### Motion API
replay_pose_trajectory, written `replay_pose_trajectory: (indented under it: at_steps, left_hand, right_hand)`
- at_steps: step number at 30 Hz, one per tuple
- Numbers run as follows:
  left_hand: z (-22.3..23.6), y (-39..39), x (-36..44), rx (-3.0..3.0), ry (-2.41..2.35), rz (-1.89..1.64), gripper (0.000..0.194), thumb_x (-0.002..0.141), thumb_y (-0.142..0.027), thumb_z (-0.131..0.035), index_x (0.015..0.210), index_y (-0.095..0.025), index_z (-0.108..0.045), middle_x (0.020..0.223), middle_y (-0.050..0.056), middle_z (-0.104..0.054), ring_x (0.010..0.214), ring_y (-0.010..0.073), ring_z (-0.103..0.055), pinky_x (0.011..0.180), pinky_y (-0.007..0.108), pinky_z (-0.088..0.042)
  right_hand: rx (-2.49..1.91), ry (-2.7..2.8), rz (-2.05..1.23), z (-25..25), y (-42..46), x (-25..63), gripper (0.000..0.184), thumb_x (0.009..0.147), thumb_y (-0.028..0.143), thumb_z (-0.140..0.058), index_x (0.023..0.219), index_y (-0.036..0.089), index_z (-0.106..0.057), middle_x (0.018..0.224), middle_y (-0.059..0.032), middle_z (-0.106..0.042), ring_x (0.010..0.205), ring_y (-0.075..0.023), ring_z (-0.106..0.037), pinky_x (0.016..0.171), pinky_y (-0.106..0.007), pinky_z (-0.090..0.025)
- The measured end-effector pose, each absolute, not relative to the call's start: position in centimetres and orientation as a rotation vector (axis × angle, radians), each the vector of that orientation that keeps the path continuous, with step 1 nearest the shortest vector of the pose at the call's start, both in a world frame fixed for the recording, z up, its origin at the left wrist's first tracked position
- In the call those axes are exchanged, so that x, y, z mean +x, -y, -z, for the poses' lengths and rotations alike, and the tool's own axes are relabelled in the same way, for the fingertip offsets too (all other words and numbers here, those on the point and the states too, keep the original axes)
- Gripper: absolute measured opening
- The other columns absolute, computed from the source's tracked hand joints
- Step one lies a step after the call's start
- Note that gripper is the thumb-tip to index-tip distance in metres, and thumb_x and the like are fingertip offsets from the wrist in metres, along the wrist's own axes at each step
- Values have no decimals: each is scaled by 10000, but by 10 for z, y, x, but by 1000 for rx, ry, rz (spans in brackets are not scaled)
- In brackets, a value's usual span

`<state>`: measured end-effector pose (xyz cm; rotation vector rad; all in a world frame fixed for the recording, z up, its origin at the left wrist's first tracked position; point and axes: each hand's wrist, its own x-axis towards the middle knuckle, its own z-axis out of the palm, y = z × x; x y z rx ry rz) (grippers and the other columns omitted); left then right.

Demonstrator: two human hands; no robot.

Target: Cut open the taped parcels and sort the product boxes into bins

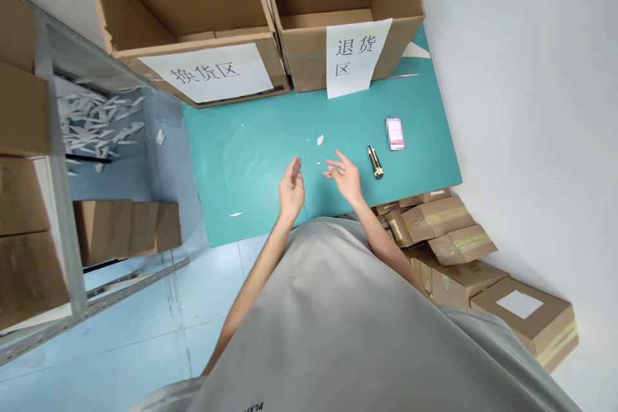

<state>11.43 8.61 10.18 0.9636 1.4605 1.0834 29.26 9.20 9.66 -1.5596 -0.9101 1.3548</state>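
My left hand [292, 190] hovers over the near part of the green tabletop [241, 167], its fingers stretched out and nothing in it. Facing it across a small gap, my right hand [344, 175] has its fingers spread and is also bare. To the right of that hand lies a black and yellow box cutter [375, 162]. Just beyond the cutter is a small pinkish rectangular item [394, 134], blurred out. A small white scrap [320, 140] rests past my fingertips.
Two large open cardboard boxes with paper signs, one left [207, 71] and one right [309, 55], stand along the far edge. Closed cartons [439, 215] pile up beside the white wall. On the left, a metal shelf [62, 161] holds more cartons; white scraps [96, 122] litter the floor behind it.
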Motion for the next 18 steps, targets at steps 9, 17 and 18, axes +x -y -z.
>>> replay_pose_trajectory:
  at_steps: [9, 17, 18]
  left_hand:
    - [-130, -80, 148, 993, -1583, -941, 695, 1067, -655, -651, 534, -232, -512, 422, -36, -394, 401, 104, -394, 450, 238, -321]
    - [-126, -53, 194, 994, -1412, -719, 670, 983, -782, -648, 618, -235, -518, 492, -58, -364, 445, 87, -291, 457, 234, -228]
    - [-127, -49, 196, 1019, -1387, -676, 664, 983, -785, -643, 631, -234, -526, 497, -58, -370, 447, 87, -295, 458, 234, -228]
  right_hand:
    - [-1696, 903, -1129, -136, -57, 332, 733, 933, 929, -637, 613, 272, -574, 467, 46, -555, 416, -124, -503, 530, -282, -434]
    - [-1820, 685, -873, -150, 22, 389, 765, 959, 954, -567, 613, 273, -532, 504, 34, -511, 507, -153, -487, 567, -309, -365]
    - [-1835, 643, -832, -151, 35, 392, 768, 954, 963, -565, 621, 272, -545, 505, 33, -501, 518, -156, -482, 564, -310, -358]
